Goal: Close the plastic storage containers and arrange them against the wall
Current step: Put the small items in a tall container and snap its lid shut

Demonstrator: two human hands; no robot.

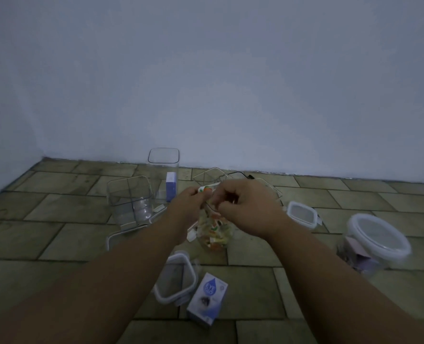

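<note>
Both hands meet above the tiled floor, pinching the top of a clear bag of colourful snacks (213,232). My left hand (188,204) grips its left corner and my right hand (245,207) its right. Open clear containers stand beyond them: a tall one (163,167) near the wall with a blue box inside, a square one (130,199) to the left, and another (209,176) partly hidden behind my hands. Loose white-rimmed lids lie at right (302,214) and near my forearms (175,279). A round lidded container (377,239) sits at far right.
A small white and blue carton (207,299) lies on the floor beside the near lid. Another flat lid (111,240) rests under the square container. A black cable (240,173) runs along the base of the pale wall (230,83).
</note>
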